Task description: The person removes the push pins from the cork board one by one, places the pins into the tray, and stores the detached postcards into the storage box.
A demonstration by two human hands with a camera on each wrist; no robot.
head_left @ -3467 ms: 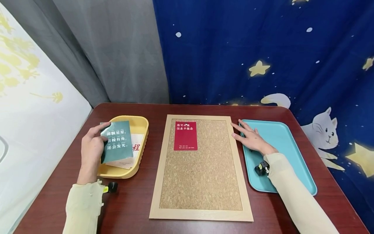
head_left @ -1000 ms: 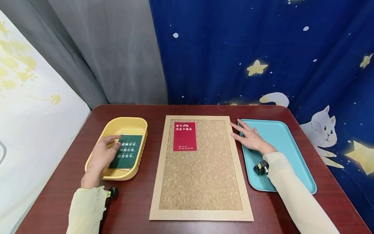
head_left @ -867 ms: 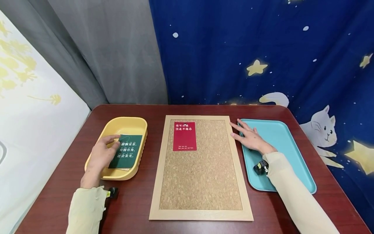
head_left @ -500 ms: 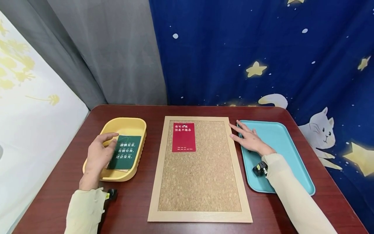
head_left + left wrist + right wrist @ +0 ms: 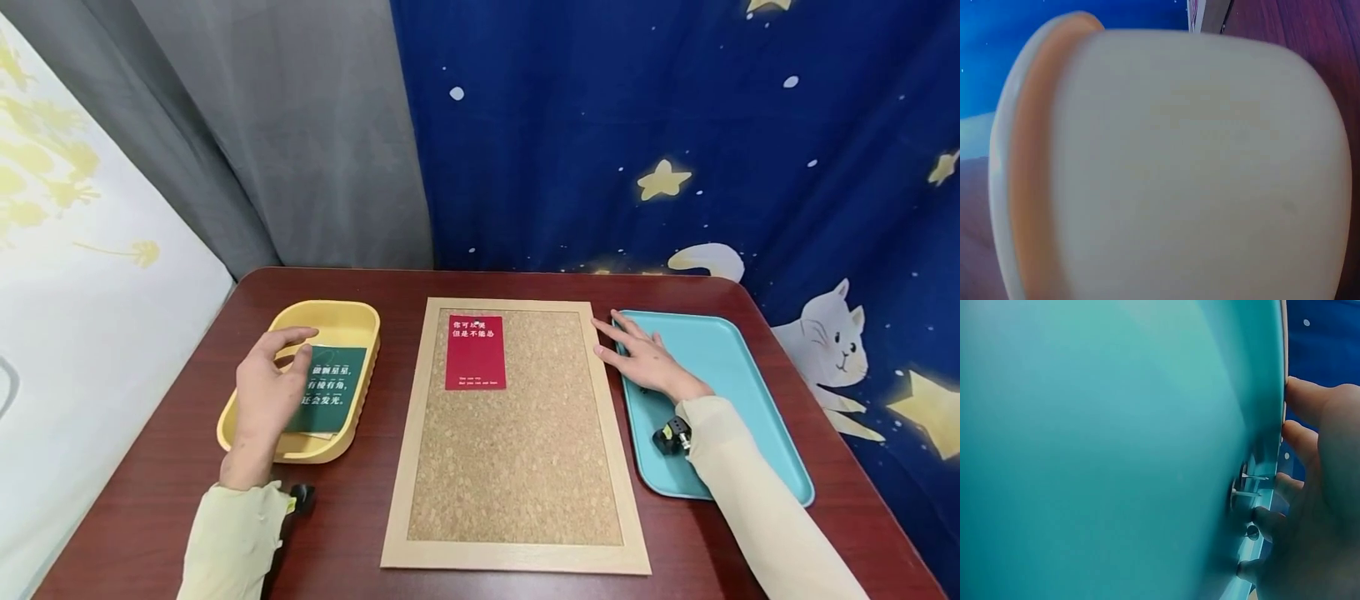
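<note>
My left hand hovers over the left side of a yellow plastic basket, thumb and index finger apart with nothing visible between them. Below its fingertips a dark green card with white Chinese writing lies in the basket on paler paper. My right hand rests with fingers spread across the gap between a wood-framed cork board and a turquoise tray, fingertips at the frame's right edge. A red card is fixed near the board's top left by a small pin.
In the right wrist view several thumbtacks lie along the tray's edge near the fingers. The dark red table carries everything. Grey and blue star-patterned curtains hang behind it.
Earlier my left hand held the green card raised above the basket; the card now lies inside it. Since then the left hand has lifted slightly off the card. The right hand stays put.
</note>
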